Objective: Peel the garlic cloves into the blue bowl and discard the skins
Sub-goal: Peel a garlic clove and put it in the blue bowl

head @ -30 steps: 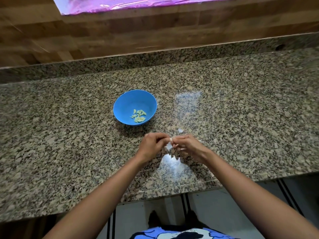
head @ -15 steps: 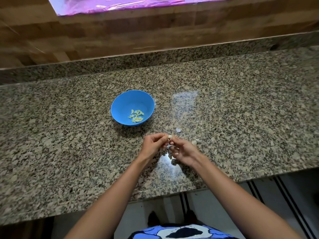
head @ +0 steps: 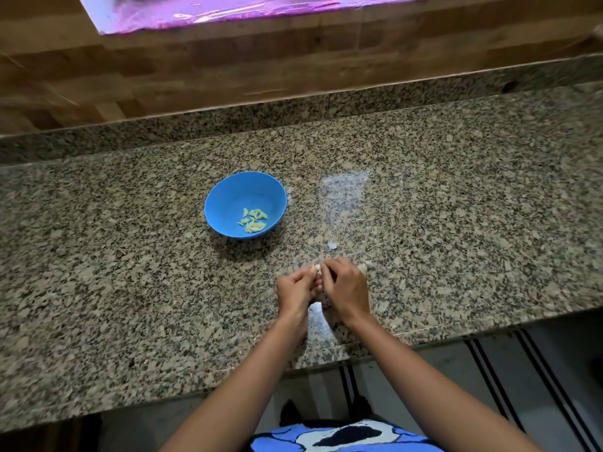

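The left hand (head: 295,290) and right hand (head: 346,288) met with curled fingers, both pinching one garlic clove (head: 315,268) at their tips, low over the stone counter (head: 130,256). The blue bowl (head: 225,194) stood apart at about ten o'clock from them, with peeled cloves (head: 254,220) lying inside toward its five o'clock side. A white scrap of skin (head: 332,245) lay just beyond the hands at twelve o'clock.

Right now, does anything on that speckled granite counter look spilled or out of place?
Only minor litter: a small white scrap, likely garlic skin, lies loose on the speckled granite counter, between the round blue plastic bowl and the right hand. The bowl stands upright, peeled cloves inside.
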Demonstrator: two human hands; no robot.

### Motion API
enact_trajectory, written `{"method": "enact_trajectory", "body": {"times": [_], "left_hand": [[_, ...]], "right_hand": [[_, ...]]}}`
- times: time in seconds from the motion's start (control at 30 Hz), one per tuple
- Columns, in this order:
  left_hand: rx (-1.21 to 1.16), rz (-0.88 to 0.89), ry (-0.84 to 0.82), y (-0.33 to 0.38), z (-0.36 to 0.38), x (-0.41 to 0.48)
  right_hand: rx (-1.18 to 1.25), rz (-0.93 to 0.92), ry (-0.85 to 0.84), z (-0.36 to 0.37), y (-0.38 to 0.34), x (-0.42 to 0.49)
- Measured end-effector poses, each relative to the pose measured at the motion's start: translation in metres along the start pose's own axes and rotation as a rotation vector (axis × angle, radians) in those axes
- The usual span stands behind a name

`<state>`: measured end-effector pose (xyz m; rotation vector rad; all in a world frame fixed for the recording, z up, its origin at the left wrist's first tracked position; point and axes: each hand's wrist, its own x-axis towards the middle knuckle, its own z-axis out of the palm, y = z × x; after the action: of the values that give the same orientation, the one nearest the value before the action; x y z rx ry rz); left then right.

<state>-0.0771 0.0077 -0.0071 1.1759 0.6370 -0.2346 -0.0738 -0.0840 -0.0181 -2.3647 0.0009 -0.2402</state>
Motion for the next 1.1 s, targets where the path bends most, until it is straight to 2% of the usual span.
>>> {"method": "enact_trajectory", "body": {"times": [0.1, 0.17, 0.3, 0.4, 0.57, 0.83, 0.9, 1.0, 1.1], "left_hand": [[-0.082, -0.036, 0.113, -0.003, 0.005, 0.003], [-0.067, -0.063, 0.105, -0.001, 0.003, 0.006], [0.110, 0.036, -0.035, 0.002, -0.006, 0.010], [0.313, 0.116, -0.110, 0.004, -0.012, 0.014], [0.549, 0.190, -0.215, 0.012, -0.020, 0.022], [0.609, 0.219, -0.342, 0.024, -0.029, 0.020], [0.689, 0.253, -0.337, 0.025, -0.027, 0.020], [0.935, 0.362, -0.335, 0.024, -0.022, 0.019], [0.977, 0.383, -0.317, 0.022, -0.022, 0.020]], "right_hand": [[-0.023, -0.130, -0.035, 0.006, -0.002, -0.005], [-0.001, -0.153, -0.063, 0.007, 0.001, -0.008], [0.267, 0.281, -0.061, 0.000, 0.009, -0.004], [0.342, 0.401, -0.115, -0.004, 0.015, 0.000], [0.454, 0.416, -0.230, -0.009, 0.012, 0.002], [0.700, 0.441, -0.382, -0.025, 0.015, 0.010], [0.695, 0.427, -0.371, -0.024, 0.015, 0.010], [0.683, 0.406, -0.322, -0.022, 0.011, 0.009], [0.641, 0.357, -0.305, -0.022, 0.004, 0.015]]}}
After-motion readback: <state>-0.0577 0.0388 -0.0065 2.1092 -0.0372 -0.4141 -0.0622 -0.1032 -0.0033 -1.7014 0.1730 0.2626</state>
